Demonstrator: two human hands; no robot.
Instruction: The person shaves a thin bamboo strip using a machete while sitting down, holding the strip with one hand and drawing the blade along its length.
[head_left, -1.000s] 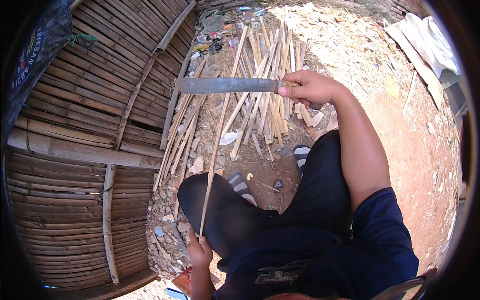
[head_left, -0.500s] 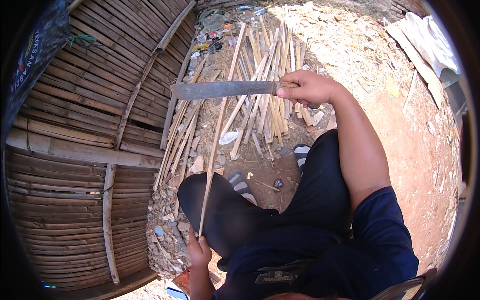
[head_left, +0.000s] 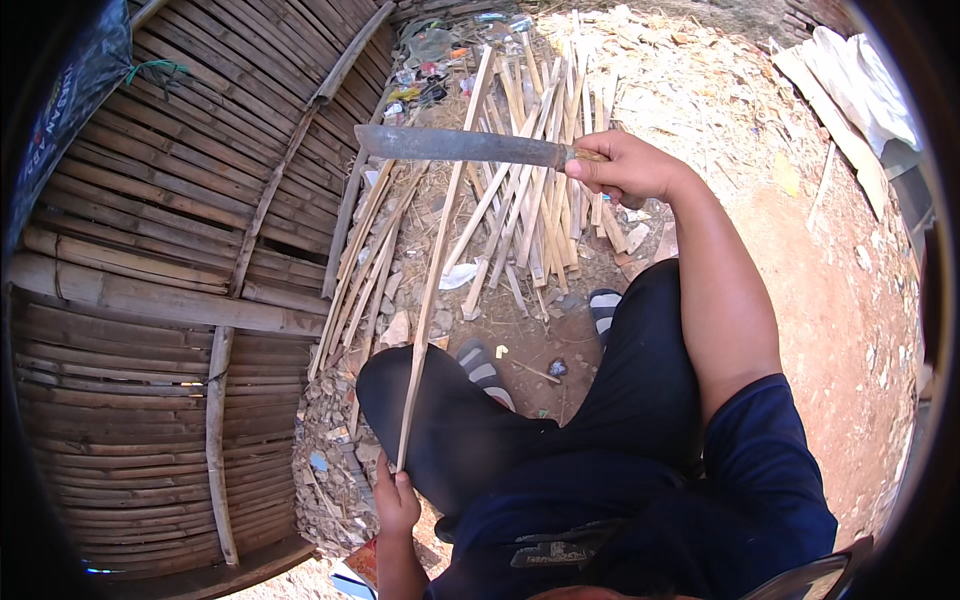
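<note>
My right hand [head_left: 628,168] grips the wooden handle of a machete [head_left: 460,147], whose broad dark blade points left. The blade lies across the view of a long bamboo strip [head_left: 433,290]; whether the two touch I cannot tell. Beside my left thigh, my left hand [head_left: 396,500] has its fingers closed around the near end of that strip. From there the strip slopes away over my left knee toward a heap of loose bamboo strips [head_left: 540,220] on the ground ahead.
A slatted bamboo wall [head_left: 170,200] rises close on my left. More strips [head_left: 365,265] lean along its foot. Rubble and litter [head_left: 420,75] cover the ground past it. A white cloth [head_left: 865,85] lies over a board [head_left: 830,130] at the far right. My sandalled feet [head_left: 485,372] stand before the heap.
My right hand has moved slightly farther away and to the right with the machete, and the blade now tilts a little down toward the handle. My left hand and the strip stay put.
</note>
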